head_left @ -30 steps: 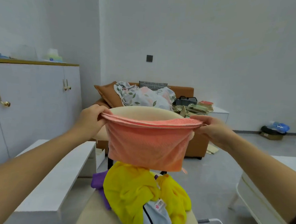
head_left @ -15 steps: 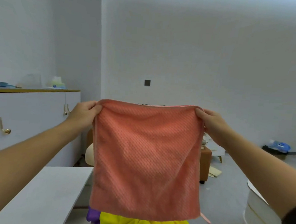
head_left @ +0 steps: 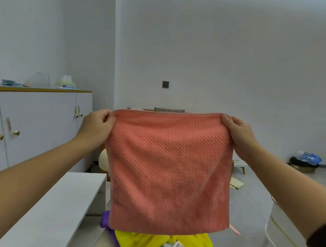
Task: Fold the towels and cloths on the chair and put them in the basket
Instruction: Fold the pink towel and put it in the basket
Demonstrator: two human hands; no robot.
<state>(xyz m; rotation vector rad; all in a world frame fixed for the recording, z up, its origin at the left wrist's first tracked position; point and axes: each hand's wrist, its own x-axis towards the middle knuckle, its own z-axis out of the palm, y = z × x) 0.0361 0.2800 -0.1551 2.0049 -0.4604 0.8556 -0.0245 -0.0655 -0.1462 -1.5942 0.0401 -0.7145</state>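
1. Coral towel (head_left: 170, 171): held up in the air at frame centre, spread flat and facing the wearer. It is roughly square. The top hem runs 9-to-3 o'clock and the body hangs free toward 6.
2. Left hand (head_left: 96, 127): fingers curled, pinching the towel's 10 o'clock corner.
3. Right hand (head_left: 239, 135): fingers curled, pinching the 2 o'clock corner. The two hands sit level, one at each corner, neither nearer than the other.
4. Key relation: the towel is stretched between the hands, with the bottom hem unheld. A likely first fold brings the two corners together along a 12-to-6 crease.
5. Remaining pile: yellow cloth (head_left: 141, 242) and purple cloth (head_left: 105, 220), at 6 and 7 o'clock below the hem, unfolded.
6. Chair (head_left: 103, 158): only a sliver of pale backrest shows, at the towel's 9 o'clock edge.
7. Basket: not in view.
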